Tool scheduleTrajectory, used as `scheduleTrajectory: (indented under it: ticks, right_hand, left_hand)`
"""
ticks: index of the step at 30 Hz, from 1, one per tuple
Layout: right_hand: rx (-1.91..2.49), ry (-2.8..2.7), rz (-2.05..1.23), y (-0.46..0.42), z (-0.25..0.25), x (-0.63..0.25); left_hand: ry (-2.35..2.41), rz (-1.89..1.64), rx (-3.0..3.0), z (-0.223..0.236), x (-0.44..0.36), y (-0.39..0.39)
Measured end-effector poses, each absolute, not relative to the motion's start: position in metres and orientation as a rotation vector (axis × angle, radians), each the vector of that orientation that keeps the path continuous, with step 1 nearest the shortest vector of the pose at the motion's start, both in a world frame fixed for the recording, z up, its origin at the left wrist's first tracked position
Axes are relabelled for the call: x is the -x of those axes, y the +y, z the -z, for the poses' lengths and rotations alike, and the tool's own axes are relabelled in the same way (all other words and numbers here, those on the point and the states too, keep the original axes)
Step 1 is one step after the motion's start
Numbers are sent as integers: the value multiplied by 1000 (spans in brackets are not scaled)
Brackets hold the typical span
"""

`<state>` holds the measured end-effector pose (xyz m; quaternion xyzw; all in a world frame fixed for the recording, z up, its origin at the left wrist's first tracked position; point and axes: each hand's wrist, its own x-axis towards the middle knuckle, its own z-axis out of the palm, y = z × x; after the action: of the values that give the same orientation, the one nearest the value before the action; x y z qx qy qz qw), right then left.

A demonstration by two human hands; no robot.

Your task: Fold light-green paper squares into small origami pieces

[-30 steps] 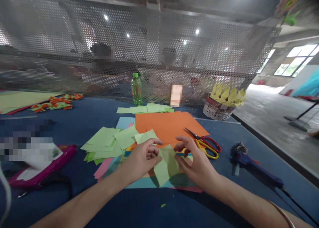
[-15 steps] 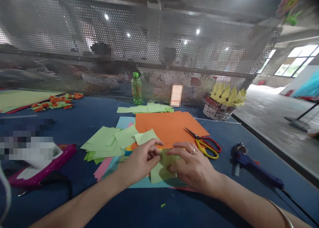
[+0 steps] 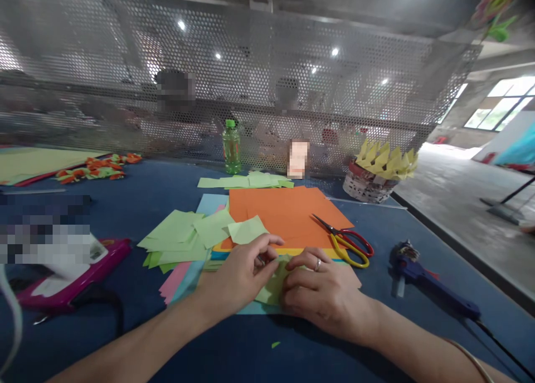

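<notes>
The pale green paper point(image 3: 272, 290) sat between the 2 grips, over the layered coloured sheets point(image 3: 288, 210) on the bench point(image 3: 200, 349). The left grip point(image 3: 246, 267) was at its upper left, thumb near the curled fingers, index finger reaching out; whether it was clamped on the paper, I couldn't tell. The right grip point(image 3: 324, 291) bent its fingers over the right side, thumb hidden; I couldn't tell its closure either. The paper looked plain and partly shaded, its right part covered.

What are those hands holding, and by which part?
Seemingly green paper, by its sides: left hand at the upper left, right hand over the right; exact grip hidden.
</notes>
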<state>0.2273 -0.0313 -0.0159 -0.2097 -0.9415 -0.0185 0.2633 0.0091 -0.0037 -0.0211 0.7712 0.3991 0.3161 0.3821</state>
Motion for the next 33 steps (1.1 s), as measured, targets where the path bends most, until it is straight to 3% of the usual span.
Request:
scheduleTrajectory:
  ticks: [24, 33]
  right_hand:
    - [772, -2490, -31, -29, 23, -225]
    - [1110, -2225, -371, -33, 25, -217]
  left_hand:
    - [1025, -652, -1915, 31, -2, -3]
    - [983, -675, -1854, 29, -3, -2]
